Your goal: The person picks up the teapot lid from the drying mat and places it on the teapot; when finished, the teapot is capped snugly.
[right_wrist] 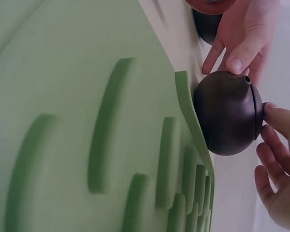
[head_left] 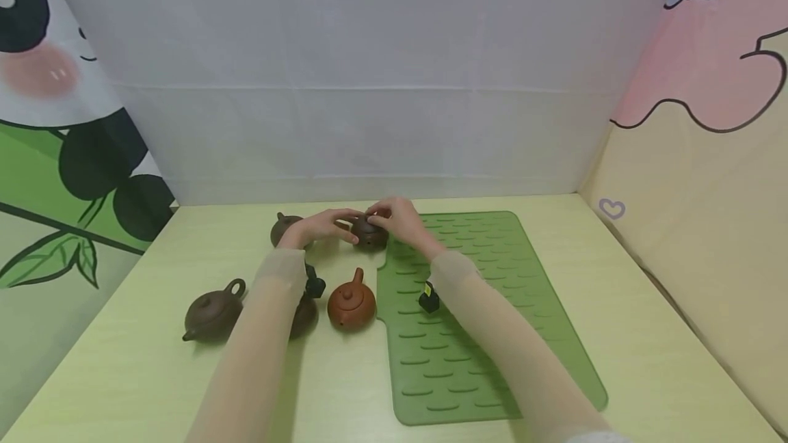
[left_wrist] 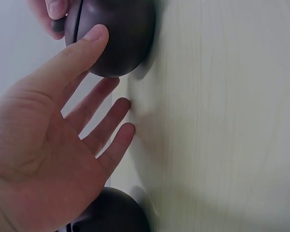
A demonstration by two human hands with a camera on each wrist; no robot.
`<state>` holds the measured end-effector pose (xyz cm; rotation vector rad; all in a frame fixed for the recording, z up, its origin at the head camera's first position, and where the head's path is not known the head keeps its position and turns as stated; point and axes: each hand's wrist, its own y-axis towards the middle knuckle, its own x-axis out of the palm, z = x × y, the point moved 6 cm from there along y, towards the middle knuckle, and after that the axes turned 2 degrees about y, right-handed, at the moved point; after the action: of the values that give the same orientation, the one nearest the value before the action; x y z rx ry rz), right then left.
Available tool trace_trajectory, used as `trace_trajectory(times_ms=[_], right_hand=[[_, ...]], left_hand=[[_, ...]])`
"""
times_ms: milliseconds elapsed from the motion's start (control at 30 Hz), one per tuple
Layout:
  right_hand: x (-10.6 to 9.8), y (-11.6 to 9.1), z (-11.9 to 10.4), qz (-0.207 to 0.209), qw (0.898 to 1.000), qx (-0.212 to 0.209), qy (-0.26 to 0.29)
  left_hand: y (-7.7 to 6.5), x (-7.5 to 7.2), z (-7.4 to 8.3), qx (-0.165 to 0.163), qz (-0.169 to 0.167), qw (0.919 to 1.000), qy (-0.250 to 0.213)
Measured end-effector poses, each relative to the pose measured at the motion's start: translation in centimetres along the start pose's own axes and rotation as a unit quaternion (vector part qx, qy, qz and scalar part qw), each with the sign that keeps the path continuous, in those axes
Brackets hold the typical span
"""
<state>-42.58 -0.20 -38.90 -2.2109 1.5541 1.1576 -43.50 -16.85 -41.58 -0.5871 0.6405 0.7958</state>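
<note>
A dark brown clay teapot stands upright at the back of the table, beside the green mat's left edge. My left hand holds it from the left, the thumb against the round body and the other fingers spread behind. The teapot's handle is mostly hidden by that hand. From the right, my right hand pinches the small lid knob between thumb and fingers. The lid sits on the pot, with a thin seam around it. The short spout shows in the right wrist view.
A reddish-brown teapot stands left of the ridged green mat. Another dark teapot is behind my left wrist, one is partly covered by the left forearm, and one stands farther left. A white cloth wall rises behind.
</note>
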Motion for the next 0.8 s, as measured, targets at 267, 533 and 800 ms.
trace_trajectory(times_ms=[267, 533, 800], right_hand=[[0.5, 0.0, 0.3, 0.004, 1.0, 0.006, 0.003], [0.4, -0.1, 0.5, 0.008, 1.0, 0.009, 0.007], [-1.7, -0.9, 0.1, 0.026, 1.0, -0.007, 0.007]], left_hand=[[0.0, -0.1, -0.4, -0.005, 0.004, 0.9999, -0.008], [0.0, -0.1, 0.1, -0.004, 0.004, 1.0, -0.001], [-0.7, -1.4, 1.8, -0.04, 0.022, 0.9988, 0.02]])
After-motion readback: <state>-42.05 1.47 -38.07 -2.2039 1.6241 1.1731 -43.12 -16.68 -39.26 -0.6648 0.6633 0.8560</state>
